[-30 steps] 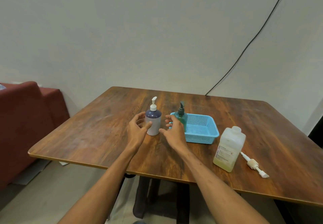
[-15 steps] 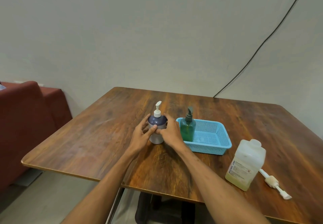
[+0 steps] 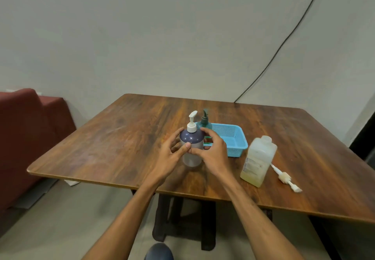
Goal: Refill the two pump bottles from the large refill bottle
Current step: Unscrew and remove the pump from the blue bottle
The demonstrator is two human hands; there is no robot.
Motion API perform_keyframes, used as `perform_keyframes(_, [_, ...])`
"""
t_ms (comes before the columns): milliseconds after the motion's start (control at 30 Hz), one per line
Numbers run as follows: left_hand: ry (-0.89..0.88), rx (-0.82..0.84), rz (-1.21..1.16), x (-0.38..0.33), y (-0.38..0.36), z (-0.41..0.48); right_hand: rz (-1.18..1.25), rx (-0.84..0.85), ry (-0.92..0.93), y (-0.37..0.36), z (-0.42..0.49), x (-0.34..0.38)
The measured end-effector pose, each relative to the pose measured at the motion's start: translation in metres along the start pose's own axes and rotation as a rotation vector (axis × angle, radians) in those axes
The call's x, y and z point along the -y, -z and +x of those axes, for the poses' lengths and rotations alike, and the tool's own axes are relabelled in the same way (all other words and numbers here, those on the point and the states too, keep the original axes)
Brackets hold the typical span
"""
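A pump bottle (image 3: 191, 138) with a dark purple top half, a pale lower half and a white pump stands near the table's front middle. My left hand (image 3: 172, 156) grips its left side and my right hand (image 3: 213, 152) grips its right side, thumbs meeting on its front. Right behind it a green pump bottle (image 3: 204, 122) stands at the left end of the blue basket (image 3: 235, 140). The large translucent refill bottle (image 3: 257, 162), with yellowish liquid low inside and no pump on it, stands to the right.
A loose white pump (image 3: 285, 177) with its tube lies on the wooden table (image 3: 121, 138) right of the refill bottle. A red sofa (image 3: 26, 138) stands left of the table. A black cable (image 3: 284, 42) runs down the wall behind.
Both hands closed round the purple pump bottle and drew it toward me, away from the basket. The view also shifted.
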State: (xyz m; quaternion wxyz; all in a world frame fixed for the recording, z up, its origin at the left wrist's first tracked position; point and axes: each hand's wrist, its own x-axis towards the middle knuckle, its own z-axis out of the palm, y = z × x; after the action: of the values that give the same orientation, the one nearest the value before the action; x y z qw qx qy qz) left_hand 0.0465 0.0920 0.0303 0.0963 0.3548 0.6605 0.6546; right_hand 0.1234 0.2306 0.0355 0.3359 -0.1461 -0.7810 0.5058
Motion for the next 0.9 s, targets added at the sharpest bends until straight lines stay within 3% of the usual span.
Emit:
perform_keyframes(233, [0.072,0.116,0.005,-0.003,-0.04,-0.023,-0.023,-0.047,-0.055,0.041,-0.036,-0.018])
perform_keyframes(633, [0.127,0.175,0.013,0.004,-0.052,-0.026,0.054,0.028,-0.102,0.049,-0.042,-0.042])
perform_keyframes(900, [-0.033,-0.035,0.044,-0.017,-0.064,-0.01,0.109,0.078,-0.152,0.051,-0.039,-0.047])
